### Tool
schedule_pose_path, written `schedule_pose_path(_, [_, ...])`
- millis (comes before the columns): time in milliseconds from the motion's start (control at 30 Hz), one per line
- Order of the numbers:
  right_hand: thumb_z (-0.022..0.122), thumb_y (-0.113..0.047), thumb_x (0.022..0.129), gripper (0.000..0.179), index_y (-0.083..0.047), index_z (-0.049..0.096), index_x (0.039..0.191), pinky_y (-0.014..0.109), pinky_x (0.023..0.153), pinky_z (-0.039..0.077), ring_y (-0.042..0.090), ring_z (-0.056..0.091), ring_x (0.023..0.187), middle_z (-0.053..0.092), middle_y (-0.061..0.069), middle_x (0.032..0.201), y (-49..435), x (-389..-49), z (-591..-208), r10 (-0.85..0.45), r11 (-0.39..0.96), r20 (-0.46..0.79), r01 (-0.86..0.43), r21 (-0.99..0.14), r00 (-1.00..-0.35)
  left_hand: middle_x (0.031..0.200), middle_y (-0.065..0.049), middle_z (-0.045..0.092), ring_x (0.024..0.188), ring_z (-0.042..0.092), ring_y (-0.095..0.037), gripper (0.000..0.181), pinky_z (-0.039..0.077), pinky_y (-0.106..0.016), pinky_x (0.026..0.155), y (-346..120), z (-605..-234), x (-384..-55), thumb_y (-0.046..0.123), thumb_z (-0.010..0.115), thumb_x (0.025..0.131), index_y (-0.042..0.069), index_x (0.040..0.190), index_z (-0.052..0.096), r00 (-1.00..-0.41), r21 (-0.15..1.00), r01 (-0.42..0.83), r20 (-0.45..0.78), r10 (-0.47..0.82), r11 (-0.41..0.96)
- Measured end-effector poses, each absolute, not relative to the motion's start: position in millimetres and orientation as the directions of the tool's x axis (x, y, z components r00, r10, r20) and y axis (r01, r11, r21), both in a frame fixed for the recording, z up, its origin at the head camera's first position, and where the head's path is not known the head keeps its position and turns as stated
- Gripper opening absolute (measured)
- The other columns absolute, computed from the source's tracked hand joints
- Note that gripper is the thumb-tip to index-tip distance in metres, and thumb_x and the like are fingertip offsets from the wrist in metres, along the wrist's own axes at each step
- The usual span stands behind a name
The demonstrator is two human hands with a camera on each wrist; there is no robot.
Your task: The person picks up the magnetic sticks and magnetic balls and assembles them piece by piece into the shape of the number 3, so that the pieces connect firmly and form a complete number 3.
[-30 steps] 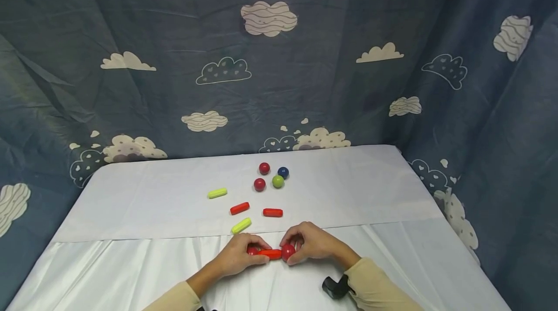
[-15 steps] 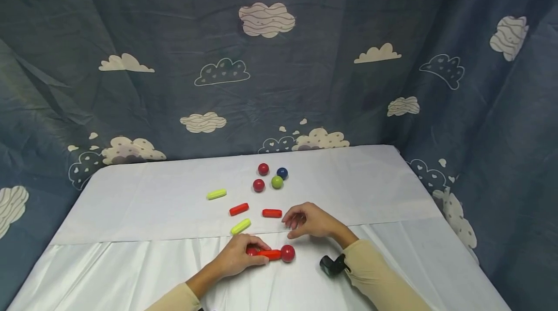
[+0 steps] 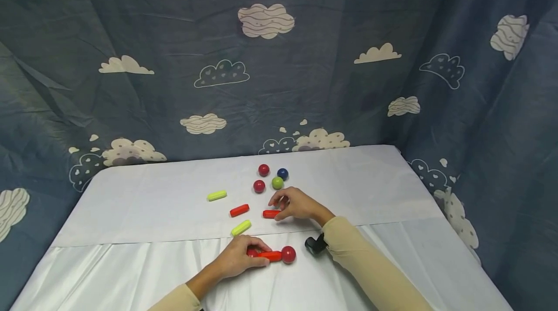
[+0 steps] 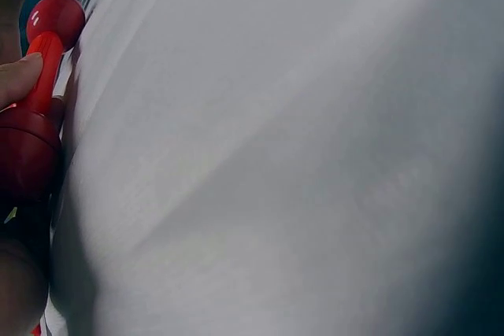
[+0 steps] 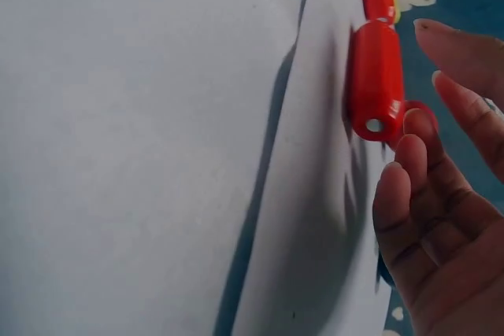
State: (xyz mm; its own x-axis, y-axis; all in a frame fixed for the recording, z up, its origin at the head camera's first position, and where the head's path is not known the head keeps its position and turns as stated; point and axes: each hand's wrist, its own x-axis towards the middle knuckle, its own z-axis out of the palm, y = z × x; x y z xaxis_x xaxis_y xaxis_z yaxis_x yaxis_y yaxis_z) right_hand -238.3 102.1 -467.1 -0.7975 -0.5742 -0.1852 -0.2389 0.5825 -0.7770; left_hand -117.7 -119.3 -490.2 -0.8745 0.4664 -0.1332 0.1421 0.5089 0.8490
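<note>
White-clothed table [image 3: 139, 214], red sticks [image 3: 239, 210], yellow sticks [image 3: 217, 195], coloured balls [image 3: 259, 186]

Left of the left hand [image 3: 240, 256], open counter [image 3: 131, 214] leaves room to pass; a yellow-green rod [image 3: 241, 227] stands in the way just beyond that hand. The green ball [image 3: 277, 183] obstructs just beyond the right hand [image 3: 297, 204].

An orange-red rod [image 3: 271, 256] is gripped lengthwise across the white-covered desk [image 3: 348, 185] by the left hand [image 3: 240, 256]. Its ends are met by two darker glossy balls: the right ball [image 3: 288, 255] fully exposed, the left ball [image 4: 27, 159] partly hidden. A second red rod [image 3: 270, 214], hollow-ended, is laid sideways, partly covered by the right hand [image 3: 297, 203].
</note>
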Motion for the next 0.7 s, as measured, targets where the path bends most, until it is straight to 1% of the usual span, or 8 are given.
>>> schedule_pose_path(167, [0.088, -0.001, 0.081, 0.034, -0.005, 0.076, 0.112, 0.019, 0.073, 0.046, 0.011, 0.054, 0.078, 0.068, 0.003, 0.092, 94, -245, -473, -0.603, 0.592, -0.188, -0.278, -0.756, -0.775, 0.106, -0.004, 0.077, 0.095, 0.054, -0.008, 0.021, 0.042, -0.025, 0.086, -119, -490, -118, 0.017, 0.085, 0.088, 0.011, 0.108, 0.081, -0.875, 0.841, 0.126, -0.156, 0.458, 0.527])
schedule_pose_path(333, [0.087, 0.000, 0.082, 0.032, -0.005, 0.076, 0.111, 0.019, 0.068, 0.045, 0.011, 0.052, 0.076, 0.066, 0.002, 0.086, 91, -247, -479, -0.582, 0.612, -0.215, -0.248, -0.751, -0.785, 0.105, -0.002, 0.076, 0.094, 0.053, -0.009, 0.021, 0.041, -0.026, 0.085, -116, -492, -117, 0.017, 0.085, 0.089, 0.011, 0.108, 0.081, -0.872, 0.839, 0.109, -0.177, 0.456, 0.534])
schedule_pose_path(533, [0.086, 0.000, 0.083, 0.036, -0.007, 0.078, 0.117, 0.019, 0.067, 0.044, 0.012, 0.052, 0.075, 0.064, -0.001, 0.084, 88, -248, -477, -0.558, 0.649, -0.245, -0.233, -0.724, -0.793, 0.104, -0.002, 0.075, 0.093, 0.053, -0.009, 0.021, 0.041, -0.025, 0.083, -115, -491, -118, 0.017, 0.085, 0.088, 0.011, 0.108, 0.081, -0.873, 0.839, 0.106, -0.179, 0.454, 0.534])
schedule_pose_path(700, [0.082, 0.000, 0.086, 0.039, -0.008, 0.077, 0.123, 0.019, 0.066, 0.045, 0.011, 0.053, 0.075, 0.065, 0.000, 0.086, 88, -248, -477, -0.575, 0.642, -0.228, -0.261, -0.721, -0.786, 0.103, -0.002, 0.075, 0.091, 0.052, -0.007, 0.020, 0.040, -0.023, 0.081, -117, -491, -119, 0.018, 0.085, 0.089, 0.010, 0.107, 0.081, -0.873, 0.840, 0.114, -0.170, 0.457, 0.531])
